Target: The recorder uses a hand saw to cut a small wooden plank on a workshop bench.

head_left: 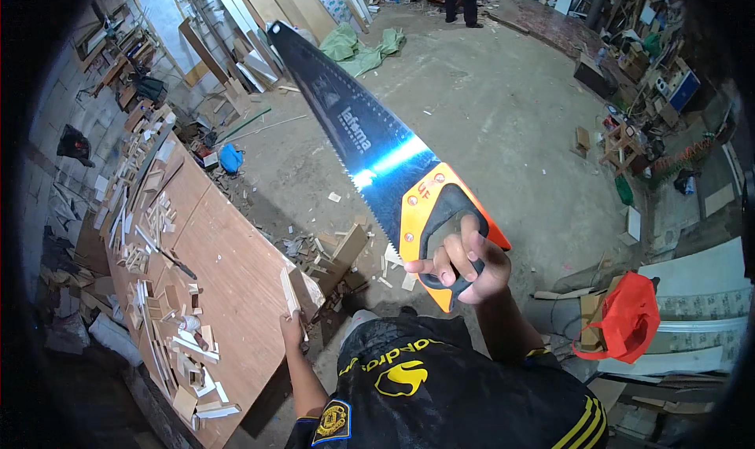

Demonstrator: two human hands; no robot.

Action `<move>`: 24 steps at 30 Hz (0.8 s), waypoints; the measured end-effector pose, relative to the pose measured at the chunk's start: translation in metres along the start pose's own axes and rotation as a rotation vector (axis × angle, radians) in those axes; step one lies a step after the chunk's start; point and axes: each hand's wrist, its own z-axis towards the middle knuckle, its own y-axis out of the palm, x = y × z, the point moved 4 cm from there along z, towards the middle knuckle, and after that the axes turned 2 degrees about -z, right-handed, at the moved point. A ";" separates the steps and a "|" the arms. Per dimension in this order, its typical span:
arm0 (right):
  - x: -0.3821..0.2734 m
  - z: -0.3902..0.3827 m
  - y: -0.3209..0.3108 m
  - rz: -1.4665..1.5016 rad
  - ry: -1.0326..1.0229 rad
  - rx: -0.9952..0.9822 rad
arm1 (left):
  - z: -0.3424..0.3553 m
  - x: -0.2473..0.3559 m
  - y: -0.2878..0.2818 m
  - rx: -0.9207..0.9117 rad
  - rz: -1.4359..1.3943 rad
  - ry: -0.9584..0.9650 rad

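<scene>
A hand saw (346,119), with a steel blade and an orange and black handle, is held raised over the floor, tip pointing up and to the left. My right hand (460,264) is closed around its handle, with some fingers through the grip opening. Lower left, my left hand (292,327) grips a short pale wooden piece (289,288) at the right edge of the plywood table (228,299). Small wood offcuts (200,370), thin strips and a roll (189,323) lie along that table's left side.
Leaning boards (267,9) and green cloth (354,48) are at the back, near a standing person (460,1). A blue bag (230,160) and scraps lie on the floor (535,119). Clutter (621,146) lines the right wall; a red bag (629,319) sits at lower right.
</scene>
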 end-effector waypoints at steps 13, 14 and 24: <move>0.001 0.006 0.022 -0.006 0.005 -0.058 | -0.010 0.012 0.010 0.037 -0.044 0.009; 0.001 0.007 0.021 0.015 0.018 -0.048 | -0.010 0.011 0.009 0.032 -0.058 0.010; -0.003 0.010 0.007 0.138 0.052 -0.041 | -0.004 0.006 0.011 0.030 -0.087 -0.024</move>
